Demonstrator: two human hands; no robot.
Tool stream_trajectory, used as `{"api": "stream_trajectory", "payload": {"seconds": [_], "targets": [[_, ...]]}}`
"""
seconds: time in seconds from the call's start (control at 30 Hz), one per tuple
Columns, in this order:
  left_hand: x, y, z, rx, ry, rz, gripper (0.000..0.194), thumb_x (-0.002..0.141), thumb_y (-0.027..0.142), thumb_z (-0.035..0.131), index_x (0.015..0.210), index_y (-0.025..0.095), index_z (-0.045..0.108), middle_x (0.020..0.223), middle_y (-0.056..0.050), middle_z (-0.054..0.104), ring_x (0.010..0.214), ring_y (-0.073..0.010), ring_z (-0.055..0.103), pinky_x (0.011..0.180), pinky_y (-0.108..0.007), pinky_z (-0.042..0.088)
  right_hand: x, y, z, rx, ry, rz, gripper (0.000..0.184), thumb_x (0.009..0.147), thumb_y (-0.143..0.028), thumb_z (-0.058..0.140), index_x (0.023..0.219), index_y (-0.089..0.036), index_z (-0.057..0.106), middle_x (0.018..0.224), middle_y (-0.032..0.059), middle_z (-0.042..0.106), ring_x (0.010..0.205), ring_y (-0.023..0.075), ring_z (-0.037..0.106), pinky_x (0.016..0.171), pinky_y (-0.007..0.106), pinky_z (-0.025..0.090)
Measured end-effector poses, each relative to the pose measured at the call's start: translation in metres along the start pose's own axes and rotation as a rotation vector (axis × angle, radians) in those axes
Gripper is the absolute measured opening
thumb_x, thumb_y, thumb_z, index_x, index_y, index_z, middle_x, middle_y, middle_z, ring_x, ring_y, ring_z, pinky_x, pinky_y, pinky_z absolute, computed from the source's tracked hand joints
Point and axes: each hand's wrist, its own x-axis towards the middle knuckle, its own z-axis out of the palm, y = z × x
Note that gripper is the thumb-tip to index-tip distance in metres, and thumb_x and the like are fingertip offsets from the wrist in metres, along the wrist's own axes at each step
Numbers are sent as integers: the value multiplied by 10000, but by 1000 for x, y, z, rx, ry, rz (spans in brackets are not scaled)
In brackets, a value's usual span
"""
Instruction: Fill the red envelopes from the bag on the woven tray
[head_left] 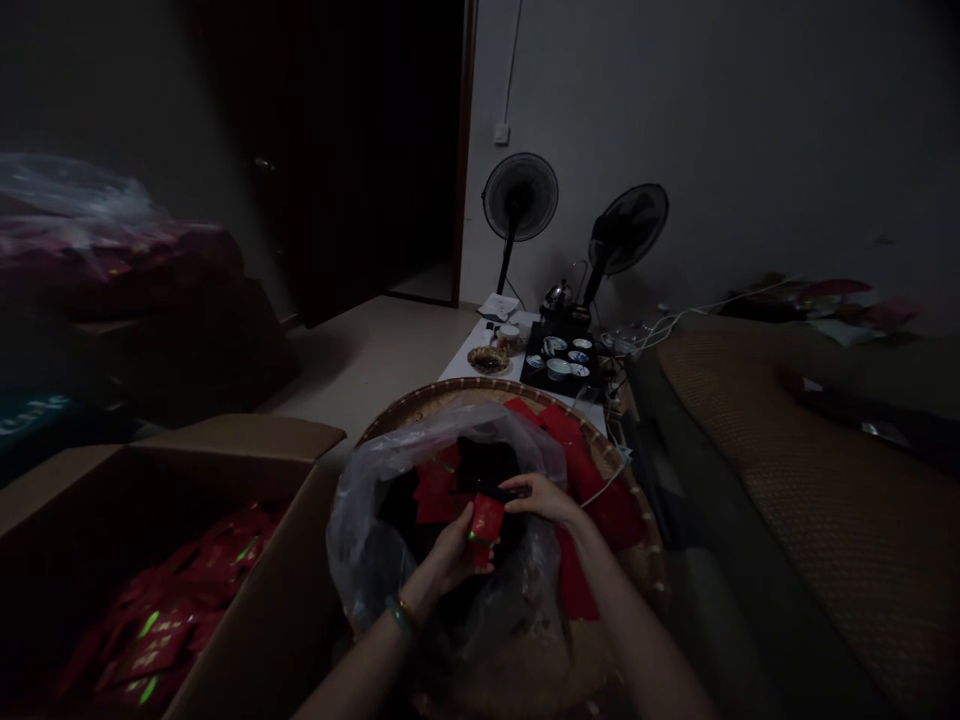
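My left hand (451, 548) is closed around a small red packet (489, 516) with a bright green band on it. Just above the packet's top edge, my right hand (546, 497) pinches something dark and slim that I cannot make out in the dim light. Both hands are over an open clear plastic bag (360, 520), which holds dark material (487, 462) and another red packet (435, 488). The bag sits in a round woven tray (420, 395). Flat red pieces (566, 430) lie in the tray on the right.
On my left stands an open cardboard box (255, 590) with many red packets (172, 620). Beyond the tray is a low table with a black tea tray (534, 378) and cups. Two fans (520, 197) stand behind it. A woven mat (810, 480) lies to the right.
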Motion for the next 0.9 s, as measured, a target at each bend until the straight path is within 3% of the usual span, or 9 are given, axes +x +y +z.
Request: {"api": "stream_trajectory", "payload": {"seconds": [0.17,0.3,0.4,0.5,0.6,0.67,0.77,0.9], "targets": [[2,-1,-8,75,70,8,567,697,649,502,866,111,567,625,-45,612,454,-125,534,452,-248,435,0,3,-12,75,27,-1,495,511,-341,746,960,-151,660,936,65,684,876,216,616,828,357,444],[-3,-2,-13,36,54,-10,560,704,642,501,849,106,574,673,-55,629,502,-136,567,511,-278,469,9,9,-17,-123,204,3,411,557,-304,706,925,-127,659,884,60,684,853,242,620,785,376,463],[-8,0,-12,-36,-13,-32,568,724,637,478,877,99,582,716,-82,646,556,-165,602,552,-309,491,15,16,-7,-285,370,9,446,556,-229,689,989,-135,635,936,77,663,908,262,595,808,405,447],[-12,2,-11,-78,-57,-52,573,738,633,460,910,101,588,739,-95,655,559,-179,613,542,-312,491,13,17,9,-376,461,-95,574,548,-206,696,1107,-145,579,1034,110,623,968,264,562,855,408,419],[-13,1,-11,-97,-72,-49,567,744,626,457,920,106,595,743,-92,661,566,-186,617,548,-312,487,5,9,27,-312,454,-206,435,660,-295,635,1077,-174,600,1046,103,626,974,235,563,856,374,427],[-13,-1,-12,-97,-79,-39,556,742,617,470,916,106,603,742,-92,663,583,-195,620,560,-310,479,0,0,39,-170,396,-202,327,770,-378,516,1005,-184,636,994,84,657,924,212,592,828,350,447],[-12,-3,-12,-77,-79,68,515,730,583,522,909,110,621,766,-90,669,640,-188,616,607,-288,461,-8,-12,54,-100,342,-143,296,750,-421,528,791,-171,682,804,63,694,778,214,621,737,328,472],[-15,5,-13,120,70,422,386,629,459,688,821,126,658,784,-58,671,725,-168,583,677,-242,426,-17,-23,69,-132,326,-138,250,698,-404,577,671,-178,678,697,49,688,694,213,617,675,313,463]]}}
